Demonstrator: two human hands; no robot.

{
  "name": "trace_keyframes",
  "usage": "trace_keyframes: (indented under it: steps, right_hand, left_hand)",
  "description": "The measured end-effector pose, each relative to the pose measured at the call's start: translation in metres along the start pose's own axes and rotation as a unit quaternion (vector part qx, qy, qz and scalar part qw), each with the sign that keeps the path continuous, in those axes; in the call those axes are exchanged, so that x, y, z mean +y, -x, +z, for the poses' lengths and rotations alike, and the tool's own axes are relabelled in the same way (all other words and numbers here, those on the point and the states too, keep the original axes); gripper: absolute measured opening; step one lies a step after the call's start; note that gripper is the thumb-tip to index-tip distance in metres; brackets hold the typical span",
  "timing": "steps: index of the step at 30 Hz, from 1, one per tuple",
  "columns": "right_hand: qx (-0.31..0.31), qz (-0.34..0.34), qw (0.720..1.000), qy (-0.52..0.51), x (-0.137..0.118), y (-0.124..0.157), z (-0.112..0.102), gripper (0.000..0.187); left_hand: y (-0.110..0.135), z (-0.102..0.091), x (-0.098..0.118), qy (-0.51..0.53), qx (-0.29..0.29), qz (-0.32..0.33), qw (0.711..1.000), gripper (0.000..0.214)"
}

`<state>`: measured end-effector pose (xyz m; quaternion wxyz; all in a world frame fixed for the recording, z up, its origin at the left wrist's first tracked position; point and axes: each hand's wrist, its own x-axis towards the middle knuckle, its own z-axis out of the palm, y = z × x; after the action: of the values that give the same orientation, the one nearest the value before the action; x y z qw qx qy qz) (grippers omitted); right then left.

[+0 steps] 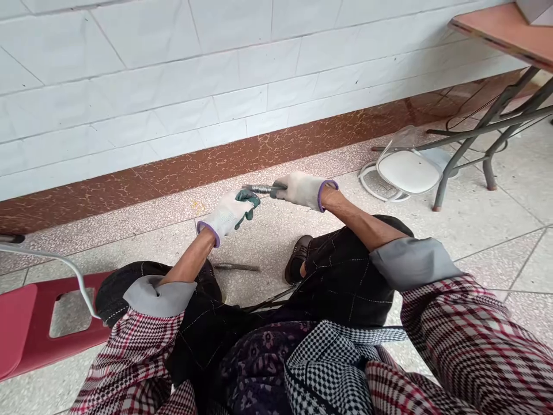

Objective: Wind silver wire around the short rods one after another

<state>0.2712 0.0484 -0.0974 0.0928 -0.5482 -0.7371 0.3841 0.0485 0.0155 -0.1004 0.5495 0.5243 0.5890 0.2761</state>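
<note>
My right hand (298, 189), in a white work glove with a purple cuff and dark fingertips, is closed round one end of a grey rod-like bundle (261, 188). Shiny wire is coiled round the bundle's middle. Close by on the left, my left hand (235, 208), gloved alike, has its fingers curled in a pinch. A thin wire (265, 197) seems to run between those fingers and the bundle; its end is hidden in the glove. On the floor between my feet lies a second wire-wrapped bundle (237, 267).
A red plastic stool (30, 346) stands at the left beside a pale curved tube (64, 259). To the right are a white folding chair (408, 171) and a table (510, 34) on metal legs. The tiled wall (173, 104) rises in front of me.
</note>
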Motion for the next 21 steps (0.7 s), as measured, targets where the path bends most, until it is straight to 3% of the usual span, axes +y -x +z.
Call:
trace_keyframes:
  steps: [3, 8, 14, 18, 21]
  right_hand:
    - [0.035, 0.007, 0.998, 0.046, -0.004, -0.004, -0.010, 0.019]
    - [0.114, 0.002, 0.987, 0.112, -0.003, -0.010, -0.023, 0.024]
    - [0.168, -0.010, 0.986, -0.012, 0.005, -0.012, -0.027, 0.027]
    - [0.122, -0.017, 0.966, -0.229, -0.003, -0.002, -0.027, 0.023]
    - [0.001, -0.077, 0.942, -0.326, -0.008, 0.012, -0.026, 0.038]
  left_hand:
    - [0.000, 0.003, 0.000, 0.050, 0.000, -0.006, 0.999, 0.003]
    - [0.004, 0.004, 0.000, 0.121, -0.012, -0.026, 0.992, 0.008]
    - [0.003, 0.007, -0.007, 0.150, -0.044, -0.005, 0.988, 0.009]
    - [-0.006, 0.007, -0.013, 0.135, -0.044, 0.007, 0.990, 0.015]
    - [-0.013, 0.002, -0.013, 0.103, -0.012, 0.009, 0.995, 0.012]
